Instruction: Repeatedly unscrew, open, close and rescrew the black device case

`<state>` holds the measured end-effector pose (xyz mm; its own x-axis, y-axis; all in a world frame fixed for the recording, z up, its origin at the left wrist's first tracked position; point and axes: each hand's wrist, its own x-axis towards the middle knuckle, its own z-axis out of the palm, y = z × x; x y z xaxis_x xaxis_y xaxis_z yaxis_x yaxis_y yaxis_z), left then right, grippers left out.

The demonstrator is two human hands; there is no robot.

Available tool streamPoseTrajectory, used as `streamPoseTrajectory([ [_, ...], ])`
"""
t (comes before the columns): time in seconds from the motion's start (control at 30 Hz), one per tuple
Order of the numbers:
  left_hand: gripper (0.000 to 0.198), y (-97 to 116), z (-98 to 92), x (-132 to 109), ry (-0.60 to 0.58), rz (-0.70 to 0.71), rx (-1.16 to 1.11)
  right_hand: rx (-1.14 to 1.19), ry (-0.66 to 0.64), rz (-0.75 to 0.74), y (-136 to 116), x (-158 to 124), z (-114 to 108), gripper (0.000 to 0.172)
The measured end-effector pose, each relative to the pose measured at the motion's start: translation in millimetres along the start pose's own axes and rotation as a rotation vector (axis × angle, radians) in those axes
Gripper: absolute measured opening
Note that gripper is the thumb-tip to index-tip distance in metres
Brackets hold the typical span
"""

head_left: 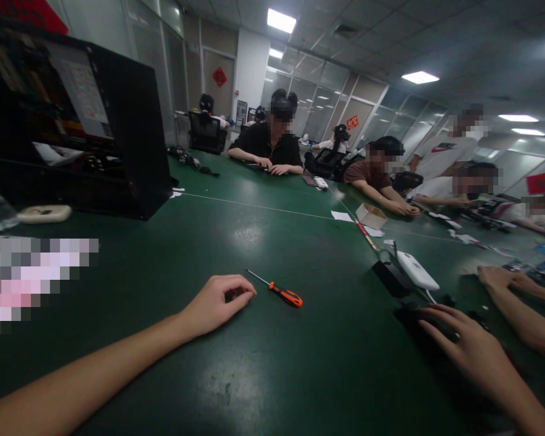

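My left hand (pixel 227 298) rests on the green tabletop (pixel 200 381), its fingers loosely curled and their tips close to the thumb. Nothing shows inside the curl. Just right of it lies a screwdriver (pixel 287 294) with an orange and black handle, its metal shaft pointing back to the left. Over on the right, my right hand (pixel 470 342) has its thumb and fingers around a dark object (pixel 411 318) whose kind is too dark to make out. Beyond that hand sit a white oblong device (pixel 416 270) with a cable and a flat black piece (pixel 390 277).
An open black computer case (pixel 140 133) stands at the left, near a cream-coloured mouse-like object (pixel 44 214). A small cardboard box (pixel 370 215) and white paper (pixel 341 216) lie toward the back. Another person's hands (pixel 504 284) are close on the right; several people sit around.
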<state>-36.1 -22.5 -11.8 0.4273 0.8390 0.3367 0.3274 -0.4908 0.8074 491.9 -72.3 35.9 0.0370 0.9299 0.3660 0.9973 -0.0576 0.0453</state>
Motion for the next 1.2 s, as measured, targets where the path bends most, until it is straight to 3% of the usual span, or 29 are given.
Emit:
streamPoseTrajectory([
  [0.17, 0.018, 0, -0.2, 0, -0.012, -0.002, 0.006, 0.093, -0.328, 0.097, 17, 17, -10, 0.068],
  [0.23, 0.018, 0, -0.2, 1, -0.016, -0.009, 0.010, 0.109, -0.479, 0.058, 20, 23, -11, 0.069],
  [0.3, 0.018, 0, -0.1, 1, -0.021, -0.013, 0.011, 0.097, -0.544, -0.002, 19, 28, -12, 0.064],
  [0.47, 0.017, 0, 0.2, 1, -0.032, -0.016, 0.006, 0.099, -0.495, -0.132, 13, 32, -7, 0.055],
  [0.77, 0.017, -2, 0.2, 1, -0.050, -0.003, 0.027, 0.125, -0.448, -0.202, 12, 23, -1, 0.056],
  [1.0, 0.019, -1, 0.5, 1, -0.052, -0.002, 0.041, 0.106, -0.443, -0.202, 5, 19, -6, 0.059],
  [1.2, 0.022, 3, 0.5, 0, -0.064, -0.015, 0.050, 0.027, -0.387, -0.095, 0, 9, -3, 0.058],
])
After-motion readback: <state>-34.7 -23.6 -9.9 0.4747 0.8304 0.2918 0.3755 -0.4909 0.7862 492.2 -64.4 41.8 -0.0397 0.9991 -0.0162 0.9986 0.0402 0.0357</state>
